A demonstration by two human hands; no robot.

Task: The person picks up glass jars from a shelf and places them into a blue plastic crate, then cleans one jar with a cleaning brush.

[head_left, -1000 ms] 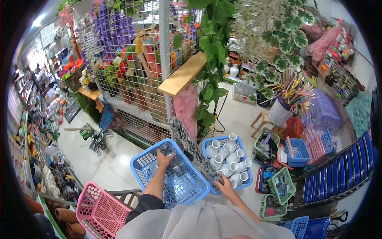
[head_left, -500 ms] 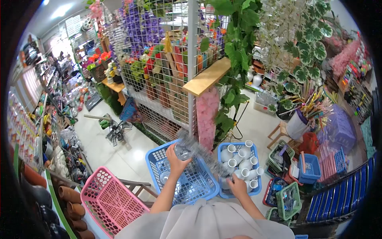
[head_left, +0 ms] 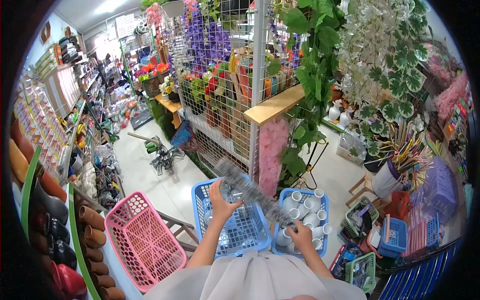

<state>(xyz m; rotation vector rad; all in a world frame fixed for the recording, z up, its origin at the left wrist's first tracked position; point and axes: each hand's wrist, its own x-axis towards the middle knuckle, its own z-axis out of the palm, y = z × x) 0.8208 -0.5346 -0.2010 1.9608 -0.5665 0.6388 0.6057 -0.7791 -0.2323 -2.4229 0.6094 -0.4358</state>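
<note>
A long, dark translucent stack [head_left: 257, 192], blurred in places, hangs slantwise over two blue baskets. Its lower right end is gripped by my right hand [head_left: 301, 236]. My left hand [head_left: 222, 201] is beside its upper left part, over the left blue basket [head_left: 204, 187], with thumb and fingers apart; a clear item is partly visible behind them. Some clear pieces lie in that basket. White vases [head_left: 311, 219] fill the right blue basket [head_left: 324, 245], just beyond my right hand.
A pink basket [head_left: 145, 240] stands at the left, near terracotta pots [head_left: 92, 218]. Ahead rises a wire rack [head_left: 220, 115] with a wooden ledge [head_left: 275, 105] and hanging vines. Small baskets [head_left: 393, 237] and a bucket of sticks [head_left: 387, 175] are at the right.
The view has shifted, so the surroundings appear further right and lower. My left hand has opened from around a clear round item. The stack stays in my right hand.
</note>
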